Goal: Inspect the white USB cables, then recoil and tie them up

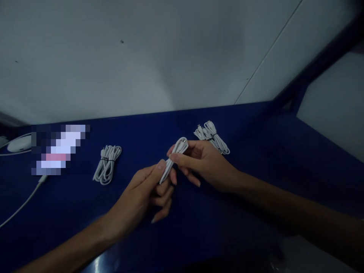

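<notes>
A coiled white cable [181,144] is held between both hands above the blue table, with a metal connector showing near its upper loop. My left hand [152,187] pinches the lower end of the bundle between thumb and fingers. Higher up, my right hand [199,161] grips the same bundle, its thumb across the strands. Behind the right hand lie white cable bundles [217,140] with dark ties, partly hidden by that hand. To the left of my left hand rest more coiled white cables [106,165], also bound with dark ties.
The blue table [148,129] meets a grey wall panel [142,64] at the back. On the left lies a lit, pixelated device [61,149] with a white cord [21,210] plugged in. A white rounded object [19,144] sits beside it. A dark blue frame post stands at right.
</notes>
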Motion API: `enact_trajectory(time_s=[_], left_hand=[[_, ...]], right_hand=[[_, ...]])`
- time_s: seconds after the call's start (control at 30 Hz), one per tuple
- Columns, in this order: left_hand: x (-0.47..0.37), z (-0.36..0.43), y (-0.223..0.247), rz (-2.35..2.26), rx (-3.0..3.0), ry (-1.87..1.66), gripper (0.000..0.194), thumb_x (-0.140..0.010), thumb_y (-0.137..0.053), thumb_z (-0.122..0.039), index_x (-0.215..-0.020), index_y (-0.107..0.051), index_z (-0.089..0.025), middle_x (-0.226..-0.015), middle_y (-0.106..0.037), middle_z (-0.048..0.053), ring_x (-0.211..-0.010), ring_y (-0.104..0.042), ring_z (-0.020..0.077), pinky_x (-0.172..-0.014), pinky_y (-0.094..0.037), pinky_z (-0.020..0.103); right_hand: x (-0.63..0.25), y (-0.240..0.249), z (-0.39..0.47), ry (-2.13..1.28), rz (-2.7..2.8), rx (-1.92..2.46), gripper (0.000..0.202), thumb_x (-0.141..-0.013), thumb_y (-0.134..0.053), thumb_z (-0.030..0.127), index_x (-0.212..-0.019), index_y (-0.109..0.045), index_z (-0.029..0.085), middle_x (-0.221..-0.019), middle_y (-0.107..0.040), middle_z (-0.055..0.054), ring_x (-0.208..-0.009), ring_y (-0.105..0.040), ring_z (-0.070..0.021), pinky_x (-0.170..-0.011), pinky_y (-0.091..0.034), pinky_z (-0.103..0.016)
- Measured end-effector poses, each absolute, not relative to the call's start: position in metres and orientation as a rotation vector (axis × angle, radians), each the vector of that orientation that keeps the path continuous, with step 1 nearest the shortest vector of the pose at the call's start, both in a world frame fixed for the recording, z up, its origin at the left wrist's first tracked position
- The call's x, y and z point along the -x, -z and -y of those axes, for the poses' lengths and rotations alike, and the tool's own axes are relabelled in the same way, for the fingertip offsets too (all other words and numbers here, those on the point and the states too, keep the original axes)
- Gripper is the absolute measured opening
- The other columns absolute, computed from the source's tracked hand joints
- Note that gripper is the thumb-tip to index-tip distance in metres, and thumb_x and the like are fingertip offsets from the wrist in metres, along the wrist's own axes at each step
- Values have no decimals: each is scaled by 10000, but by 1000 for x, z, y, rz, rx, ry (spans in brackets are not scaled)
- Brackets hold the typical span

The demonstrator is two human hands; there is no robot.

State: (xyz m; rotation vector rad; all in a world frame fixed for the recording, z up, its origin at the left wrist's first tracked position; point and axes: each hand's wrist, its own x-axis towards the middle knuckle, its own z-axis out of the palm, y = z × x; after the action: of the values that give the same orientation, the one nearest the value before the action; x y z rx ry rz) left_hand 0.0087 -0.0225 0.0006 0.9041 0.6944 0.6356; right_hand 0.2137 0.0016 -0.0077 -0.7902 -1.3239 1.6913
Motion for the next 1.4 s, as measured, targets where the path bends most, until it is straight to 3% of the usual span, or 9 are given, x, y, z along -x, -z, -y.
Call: enact_trajectory(time_s=[0.23,0.43,0.63,0.87,1.03,1.2,1.4], left_hand=[[-9,25,2,-610,-818,-601,432,-1176,-432,-460,-930,-645,-176,-607,-243,-107,-454,-198,64,-395,-398,142],[-8,30,-2,-578,-771,-536,433,-1181,-398,-462,-952,-640,-185,-593,-233,-110,-448,-165,69,-393,-375,141],[-11,32,-5,-550,-741,-493,422,-1183,-374,-417,-993,-663,-176,-603,-222,-111,-449,-164,74,-405,-370,142],[-7,28,-14,-547,-766,-509,505,-1178,-339,-466,-795,-538,-203,-559,-264,-95,-412,-252,79,-412,-371,167],[-6,28,-13,-537,-800,-500,494,-1177,-329,-477,-835,-564,-210,-561,-270,-94,-407,-284,90,-418,-390,174],[-10,29,-9,-554,-854,-550,468,-1177,-354,-439,-902,-645,-197,-612,-243,-93,-455,-218,95,-432,-449,183],[-8,29,-6,-554,-852,-549,455,-1175,-344,-411,-944,-671,-193,-618,-252,-91,-452,-244,90,-443,-477,188]], right_hand=[[-211,14,1,-1785,1261,679,178,-997,-817,328,-1055,-758,170,-792,-808,-17,-422,-554,-57,-387,-441,-167],[-212,21,3,-1779,1210,738,202,-931,-885,314,-1023,-786,164,-797,-809,-21,-430,-513,-41,-383,-381,-156],[-208,22,5,-1799,1145,684,212,-905,-914,325,-992,-801,169,-807,-792,-14,-469,-537,-53,-389,-397,-162],[-212,10,2,-1900,1197,538,319,-989,-849,360,-1286,-783,266,-980,-814,-9,-531,-549,-53,-449,-438,-167],[-214,10,1,-1893,1196,579,243,-1001,-836,367,-1207,-808,241,-1039,-817,-23,-530,-524,-49,-460,-438,-184],[-215,16,0,-1878,1234,594,233,-1010,-827,374,-1190,-814,228,-1061,-830,-36,-498,-525,-32,-469,-422,-184],[-213,14,3,-1831,1224,594,200,-1010,-831,367,-1157,-837,231,-966,-828,-13,-505,-530,-33,-525,-472,-179]])
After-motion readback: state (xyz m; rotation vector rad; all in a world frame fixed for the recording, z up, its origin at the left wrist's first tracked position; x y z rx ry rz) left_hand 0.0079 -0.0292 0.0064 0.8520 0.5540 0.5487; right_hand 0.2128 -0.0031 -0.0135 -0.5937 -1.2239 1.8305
